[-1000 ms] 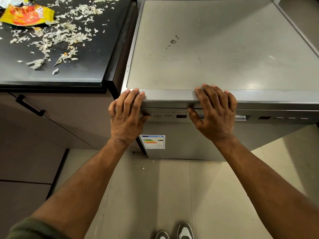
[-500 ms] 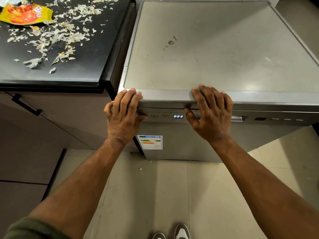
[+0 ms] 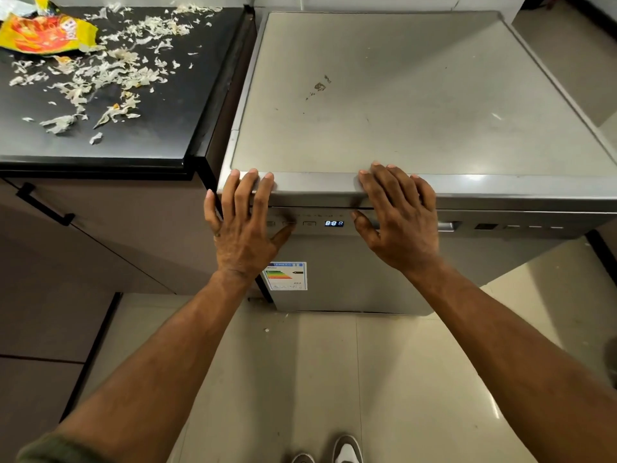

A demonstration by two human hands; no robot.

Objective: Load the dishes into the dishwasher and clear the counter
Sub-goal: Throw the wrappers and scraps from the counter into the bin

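Observation:
A grey dishwasher [image 3: 417, 105] stands to the right of the black counter [image 3: 160, 138], its door closed. My left hand [image 3: 245, 225] rests with straight fingers over the front top edge near the left corner, its thumb touching a button on the control panel [image 3: 310, 223]. My right hand [image 3: 399, 218] lies flat over the same edge further right, thumb down on the panel. A blue display [image 3: 334, 223] glows between my hands. No dishes are in view.
Pale vegetable scraps [image 3: 100, 75] and a yellow-orange snack wrapper [image 3: 43, 35] litter the counter. A cabinet with a black handle [image 3: 43, 205] sits below it. An energy label [image 3: 287, 275] is stuck on the dishwasher door. Tiled floor and my shoes [image 3: 347, 451] lie below.
The blue display on the panel lit up between one second ago and now. My left thumb has stretched right onto a panel button. Both hands stay on the front edge.

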